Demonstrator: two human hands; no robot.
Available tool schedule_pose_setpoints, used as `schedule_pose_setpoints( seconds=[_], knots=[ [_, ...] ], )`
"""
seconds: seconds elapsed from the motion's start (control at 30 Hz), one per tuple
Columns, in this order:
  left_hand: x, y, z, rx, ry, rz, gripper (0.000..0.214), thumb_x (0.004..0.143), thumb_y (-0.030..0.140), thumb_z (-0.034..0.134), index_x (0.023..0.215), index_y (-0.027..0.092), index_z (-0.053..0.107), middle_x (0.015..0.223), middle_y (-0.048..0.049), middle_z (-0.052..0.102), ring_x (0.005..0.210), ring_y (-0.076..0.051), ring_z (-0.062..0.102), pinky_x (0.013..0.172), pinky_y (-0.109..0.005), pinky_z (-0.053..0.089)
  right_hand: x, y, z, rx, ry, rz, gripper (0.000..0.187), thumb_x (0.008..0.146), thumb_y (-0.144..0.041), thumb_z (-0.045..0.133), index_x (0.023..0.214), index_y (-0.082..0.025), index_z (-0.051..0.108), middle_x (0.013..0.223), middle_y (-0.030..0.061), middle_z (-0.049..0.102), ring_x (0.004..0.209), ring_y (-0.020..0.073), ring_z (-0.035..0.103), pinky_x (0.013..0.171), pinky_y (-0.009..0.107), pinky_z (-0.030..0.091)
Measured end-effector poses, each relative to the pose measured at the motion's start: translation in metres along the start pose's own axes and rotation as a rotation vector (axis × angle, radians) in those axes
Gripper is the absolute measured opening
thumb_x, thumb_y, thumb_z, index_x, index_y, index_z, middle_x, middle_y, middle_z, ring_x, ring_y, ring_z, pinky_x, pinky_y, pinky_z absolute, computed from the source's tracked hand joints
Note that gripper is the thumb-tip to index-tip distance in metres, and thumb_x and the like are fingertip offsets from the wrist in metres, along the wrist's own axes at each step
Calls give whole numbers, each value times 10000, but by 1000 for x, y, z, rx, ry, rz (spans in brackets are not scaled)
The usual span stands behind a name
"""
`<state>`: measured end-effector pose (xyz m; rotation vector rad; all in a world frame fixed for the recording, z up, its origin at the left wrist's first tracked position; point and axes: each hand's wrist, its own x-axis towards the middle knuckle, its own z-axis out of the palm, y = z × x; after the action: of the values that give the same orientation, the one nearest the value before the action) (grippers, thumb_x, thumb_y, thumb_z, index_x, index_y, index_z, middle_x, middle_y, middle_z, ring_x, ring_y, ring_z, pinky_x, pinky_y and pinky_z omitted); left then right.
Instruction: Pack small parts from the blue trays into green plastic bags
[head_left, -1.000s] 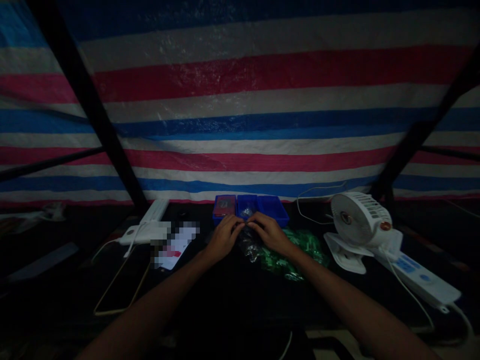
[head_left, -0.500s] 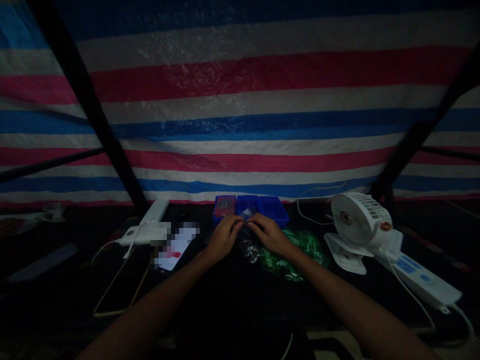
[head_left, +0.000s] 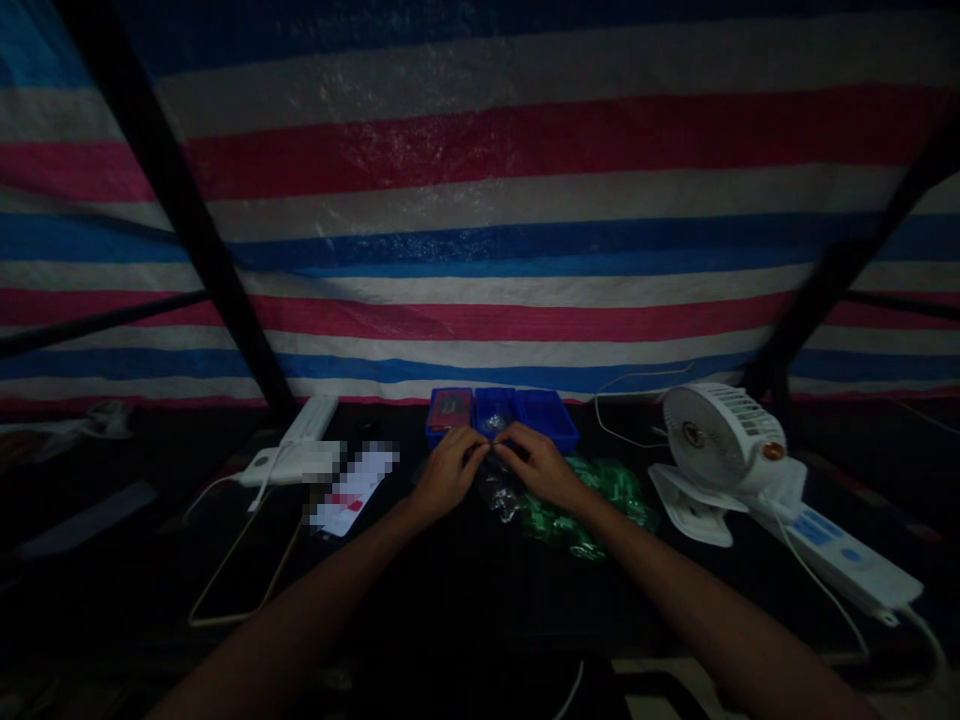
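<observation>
My left hand [head_left: 451, 470] and my right hand [head_left: 541, 466] meet in front of the blue bins, fingertips pinched close together. Whatever lies between the fingertips is too small and dark to make out. Just behind them stand a left blue bin [head_left: 430, 440] with a reddish packet [head_left: 450, 412] in it, a middle blue bin [head_left: 495, 398] holding something clear and shiny, and a right blue bin [head_left: 551, 412]. Below my fingers lies crumpled clear plastic [head_left: 501, 498]. A heap of green shiny packets [head_left: 592, 510] spreads beside and under my right wrist.
On the right stand a white clip fan [head_left: 712, 440] and a white power strip [head_left: 847, 560] with cables. To the left lie a phone [head_left: 247, 570], a white card-like item [head_left: 356, 500], a white adapter [head_left: 277, 465] and another power strip [head_left: 311, 420]. Striped sheeting [head_left: 480, 240] hangs behind dark metal posts.
Both hands stay almost in place, fingertips still together. The clear plastic around the fingertips shows less than before, and the middle bin's contents are more visible. The view has shifted slightly.
</observation>
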<state>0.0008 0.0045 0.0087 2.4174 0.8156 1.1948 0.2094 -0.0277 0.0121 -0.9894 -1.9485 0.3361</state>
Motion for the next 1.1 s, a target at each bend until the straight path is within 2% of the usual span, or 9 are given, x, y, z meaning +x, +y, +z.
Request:
schedule_pose_setpoints(
  seconds=[0.33,0.67,0.83,1.1],
  knots=[
    [0,0,1,16,-10,20,216,1067,327,472,974,206,625,961,-54,658,932,-213,603,868,-350,472,0,-5,-2,-20,-17,17,113,1036,-309,555,1012,-221,621,953,36,632,817,184,591,743,301,451],
    [-1,-3,4,-16,-5,-24,212,1063,363,485,1025,206,623,953,-47,646,902,-205,595,819,-331,478,-1,-5,-1,-10,-4,66,125,1050,-320,523,1057,-224,603,963,43,661,866,208,628,815,335,477],
    [-2,-5,6,-8,-16,-33,201,1067,332,473,1045,199,621,975,-52,649,906,-206,602,835,-336,484,-1,-4,0,18,-11,66,165,1031,-313,551,1161,-228,607,1056,64,678,923,223,644,833,348,492],
    [-3,-2,6,-16,-26,-18,204,1066,347,486,1047,196,622,956,-47,634,894,-203,597,847,-338,479,-1,0,0,-5,-32,36,70,990,-239,559,1016,-207,615,961,43,636,878,202,610,799,321,462]
  ],
)
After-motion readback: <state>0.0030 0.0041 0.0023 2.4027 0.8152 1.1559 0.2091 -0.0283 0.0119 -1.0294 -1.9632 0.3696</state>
